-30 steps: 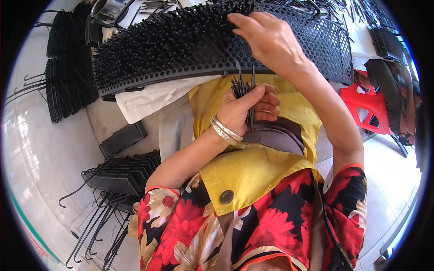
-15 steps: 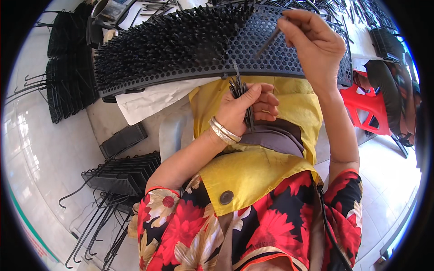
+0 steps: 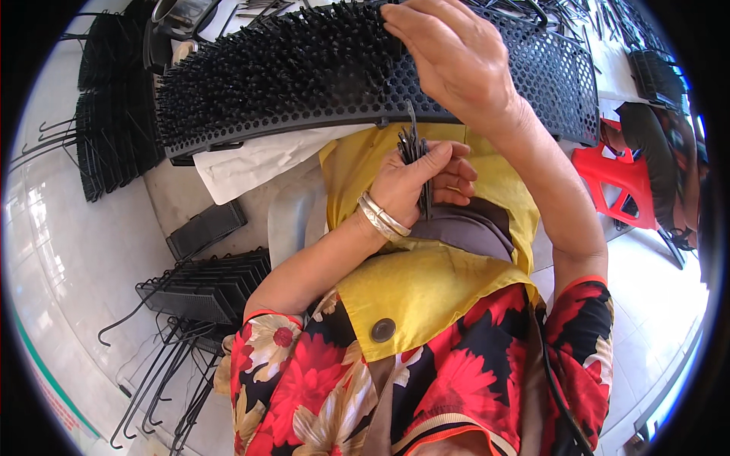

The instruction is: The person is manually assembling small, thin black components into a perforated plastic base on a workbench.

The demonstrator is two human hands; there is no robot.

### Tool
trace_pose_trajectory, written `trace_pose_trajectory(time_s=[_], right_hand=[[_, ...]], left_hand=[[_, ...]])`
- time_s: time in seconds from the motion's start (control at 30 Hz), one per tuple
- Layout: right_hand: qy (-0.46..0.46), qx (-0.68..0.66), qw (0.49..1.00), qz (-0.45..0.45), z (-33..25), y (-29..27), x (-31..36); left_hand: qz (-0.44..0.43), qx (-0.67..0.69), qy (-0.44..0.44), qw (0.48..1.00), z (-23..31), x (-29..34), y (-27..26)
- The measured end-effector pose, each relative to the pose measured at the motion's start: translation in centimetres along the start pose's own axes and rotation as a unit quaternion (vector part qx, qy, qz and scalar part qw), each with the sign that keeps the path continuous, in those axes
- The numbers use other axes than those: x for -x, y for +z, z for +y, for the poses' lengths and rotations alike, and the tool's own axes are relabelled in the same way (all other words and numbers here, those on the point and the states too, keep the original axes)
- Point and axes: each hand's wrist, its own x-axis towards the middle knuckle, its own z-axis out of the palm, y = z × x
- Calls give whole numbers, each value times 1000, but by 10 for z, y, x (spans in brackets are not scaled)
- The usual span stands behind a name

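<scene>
A long black perforated tray (image 3: pixel 544 76) with round holes lies across the far side, in front of me. Thin dark sticks (image 3: pixel 281 72) stand upright, packed closely in its left and middle parts; the holes on the right are bare. My left hand (image 3: pixel 407 178), with two bangles at the wrist, is closed around a small bundle of such sticks (image 3: pixel 411 144), just this side of the tray's near edge. Over the tray, my right hand (image 3: pixel 460 61) is closed in a pinch at the right border of the standing sticks. Whatever its fingertips hold is hidden.
White paper (image 3: pixel 258 163) hangs below the tray's near edge. Black racks with hooked wires (image 3: pixel 205 292) stand at lower left, with more stacks (image 3: pixel 118 137) against the left wall. A red plastic stool (image 3: pixel 620 186) and a person's leg are at right. Loose sticks lie beyond the tray.
My right hand has moved left and away from me, from above the bare holes to the edge of the standing sticks. The stick seen in its fingers is now out of sight. My left hand shifted slightly right.
</scene>
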Motion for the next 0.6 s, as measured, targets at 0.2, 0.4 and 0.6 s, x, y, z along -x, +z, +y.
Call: trace_pose_trajectory(time_s=[0.2, 0.4, 0.6], right_hand=[[201, -34, 960, -192, -24, -23, -21], [-26, 117, 972, -200, -20, -23, -11], [544, -74, 803, -230, -55, -58, -11]], left_hand=[[-14, -7, -4, 1000, -1, 0, -3], [-19, -7, -16, 1000, -4, -1, -1], [-39, -20, -26, 999, 1, 0, 2]])
